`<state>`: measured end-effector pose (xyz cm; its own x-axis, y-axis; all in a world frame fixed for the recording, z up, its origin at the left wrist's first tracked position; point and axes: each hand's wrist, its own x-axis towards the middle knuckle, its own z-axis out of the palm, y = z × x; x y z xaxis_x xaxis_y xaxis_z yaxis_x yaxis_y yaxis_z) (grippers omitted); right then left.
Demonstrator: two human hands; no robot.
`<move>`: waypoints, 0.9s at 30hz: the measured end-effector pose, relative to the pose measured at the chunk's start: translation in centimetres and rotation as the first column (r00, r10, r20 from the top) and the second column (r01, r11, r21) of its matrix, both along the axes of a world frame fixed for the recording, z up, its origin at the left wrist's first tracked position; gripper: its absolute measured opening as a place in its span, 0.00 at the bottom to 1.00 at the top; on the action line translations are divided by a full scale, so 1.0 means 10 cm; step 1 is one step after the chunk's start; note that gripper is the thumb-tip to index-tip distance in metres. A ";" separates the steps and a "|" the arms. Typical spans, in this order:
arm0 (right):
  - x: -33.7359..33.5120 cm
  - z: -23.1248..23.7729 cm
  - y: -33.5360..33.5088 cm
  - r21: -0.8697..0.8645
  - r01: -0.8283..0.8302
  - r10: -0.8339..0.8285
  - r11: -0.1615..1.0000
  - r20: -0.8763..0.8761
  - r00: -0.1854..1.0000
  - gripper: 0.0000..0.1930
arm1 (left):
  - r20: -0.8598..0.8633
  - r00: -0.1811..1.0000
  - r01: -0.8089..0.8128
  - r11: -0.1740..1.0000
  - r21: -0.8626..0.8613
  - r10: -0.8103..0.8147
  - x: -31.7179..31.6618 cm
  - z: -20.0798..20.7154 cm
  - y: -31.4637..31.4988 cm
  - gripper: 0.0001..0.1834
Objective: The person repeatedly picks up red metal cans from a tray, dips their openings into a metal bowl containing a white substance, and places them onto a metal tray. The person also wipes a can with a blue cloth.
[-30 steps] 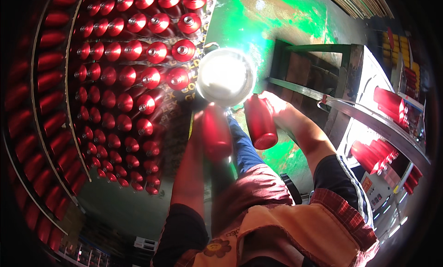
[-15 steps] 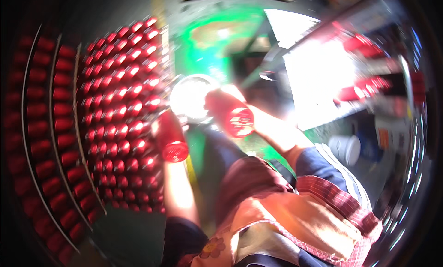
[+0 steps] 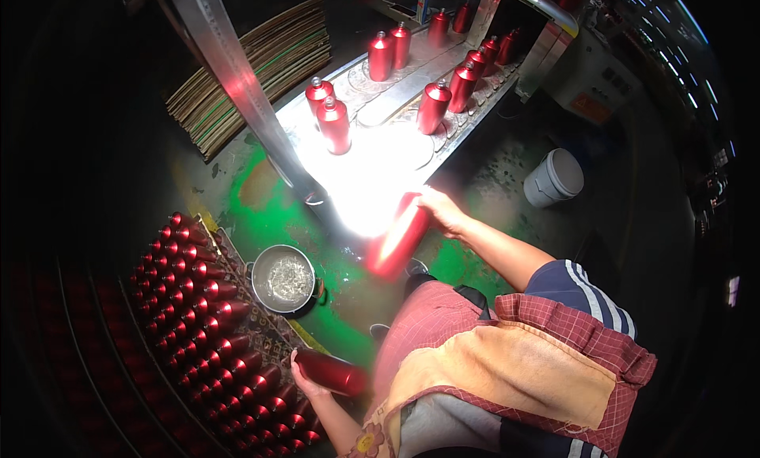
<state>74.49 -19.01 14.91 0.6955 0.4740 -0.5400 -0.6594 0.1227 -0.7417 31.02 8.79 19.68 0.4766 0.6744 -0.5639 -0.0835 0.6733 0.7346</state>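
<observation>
My right hand [image 3: 440, 210] is closed around the upper end of a shiny red bottle [image 3: 398, 243], tilted beside the brightly lit near end of the conveyor [image 3: 388, 114]. In my left hand [image 3: 307, 379], low and close to my lap, lies a second red bottle [image 3: 336, 374], nearly on its side. That hand is next to the stacked rows of red bottles [image 3: 210, 323]. Between my hands and farther left, a round metal pot [image 3: 254, 282] with side handles stands on the floor, something glittering inside it. Glare hides part of the conveyor by my right hand.
Several red bottles [image 3: 334, 125] stand upright in two lines along the conveyor. A slanting metal post [image 3: 237, 86] rises at its left corner. Behind it lies a stack of flat sheets [image 3: 253, 70]. A white lidded bucket [image 3: 552, 178] stands on the floor at right.
My view has turned right, bringing the conveyor to the middle. Both bottles were side by side near the pot; now the right one is by the conveyor and the left one lower, near my lap.
</observation>
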 end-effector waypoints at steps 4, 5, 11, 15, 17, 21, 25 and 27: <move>0.88 0.10 -0.63 -0.258 0.093 0.050 0.962 0.498 0.866 0.20 | -0.115 0.980 0.187 0.956 0.226 -0.165 1.58 0.03 -0.36 0.24; 1.12 0.14 -0.73 -0.357 0.157 0.105 0.921 0.614 0.782 0.20 | -0.156 0.957 0.285 0.895 0.344 -0.244 2.10 0.03 -0.47 0.23; 2.49 -0.18 -0.80 -0.379 0.341 0.289 0.860 0.913 0.286 0.21 | -0.422 0.835 0.488 0.122 0.864 -0.353 5.00 -0.05 -1.55 0.18; 2.99 -0.71 -0.64 -0.501 0.289 0.362 0.816 0.831 0.422 0.23 | -0.566 0.811 0.546 -0.157 0.823 -0.149 6.14 -0.43 -2.07 0.17; 3.14 -0.88 -0.53 -0.536 0.300 0.385 0.789 0.812 0.439 0.22 | -0.633 0.756 0.620 -0.127 0.774 -0.168 6.42 -0.62 -2.17 0.17; 3.31 -0.90 -0.58 -0.578 0.369 0.391 0.728 0.792 0.469 0.24 | -0.768 0.615 0.735 -0.226 0.640 -0.177 6.57 -0.75 -2.26 0.23; 2.94 -0.71 -1.09 -0.273 0.502 0.107 0.821 0.936 0.335 0.21 | -0.559 0.751 0.558 -0.116 0.822 -0.351 5.73 -0.43 -2.24 0.17; 2.41 -0.65 -1.19 -0.115 0.439 -0.135 0.891 0.857 0.498 0.18 | -0.504 0.743 0.618 0.162 0.769 -0.441 4.89 -0.24 -2.08 0.15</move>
